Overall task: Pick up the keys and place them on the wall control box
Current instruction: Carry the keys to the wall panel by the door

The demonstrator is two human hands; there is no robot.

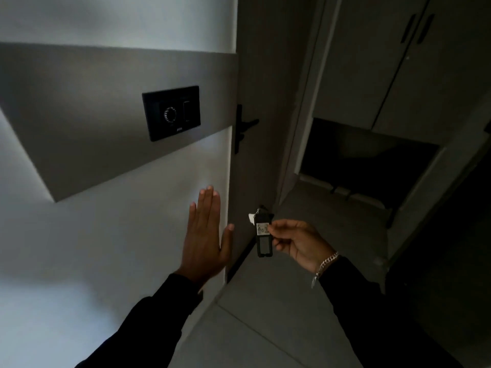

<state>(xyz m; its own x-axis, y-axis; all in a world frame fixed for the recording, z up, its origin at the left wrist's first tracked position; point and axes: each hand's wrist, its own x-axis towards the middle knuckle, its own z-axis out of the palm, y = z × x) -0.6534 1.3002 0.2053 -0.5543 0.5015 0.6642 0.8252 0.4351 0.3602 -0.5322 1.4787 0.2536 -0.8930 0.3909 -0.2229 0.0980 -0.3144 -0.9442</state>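
The keys (263, 235) hang from a black rectangular fob with a small white number label. My right hand (297, 241) pinches the fob's right edge, low in the middle of the view. My left hand (206, 235) is flat against the white wall, fingers straight and together, holding nothing. The black wall control box (172, 112) with a round dial and a slot is mounted on a grey wall band, up and to the left of both hands. The keys are well below and to the right of the box.
A grey door with a black lever handle (243, 128) stands just right of the wall's edge. Beyond it are tall dark cupboard doors (398, 62) and a dark recess (366, 160). The floor is pale tile (265, 314).
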